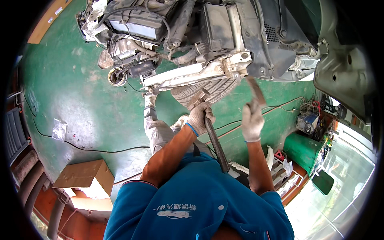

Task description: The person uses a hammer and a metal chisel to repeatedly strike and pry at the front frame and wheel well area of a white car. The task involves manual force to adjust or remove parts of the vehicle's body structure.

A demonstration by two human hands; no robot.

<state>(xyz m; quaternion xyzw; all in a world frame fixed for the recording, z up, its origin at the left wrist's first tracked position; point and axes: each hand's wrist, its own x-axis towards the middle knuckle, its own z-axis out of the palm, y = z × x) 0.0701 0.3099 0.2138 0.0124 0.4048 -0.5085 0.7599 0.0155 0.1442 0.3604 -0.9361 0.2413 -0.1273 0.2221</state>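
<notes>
My left hand (200,118), in a knitted work glove, is closed around the handle of a hammer (216,146), just below its metal head. The handle slants down past my shirt front. Raised to the right, my gloved right hand (253,123) grips a flat, brownish, bar-like tool (256,92), smeared by motion; its exact kind cannot be made out. The tool's upper end is close to the end of a white body rail (192,76) on a stripped car. Under the rail, a tyre (226,91) shows behind the hammer head.
Ahead is the exposed engine bay (176,36), with hoses and loose wires. An open car door (344,78) hangs at the right. Cables cross the green floor (86,128). A cardboard box (86,178) stands at lower left, a green bin (302,152) at right.
</notes>
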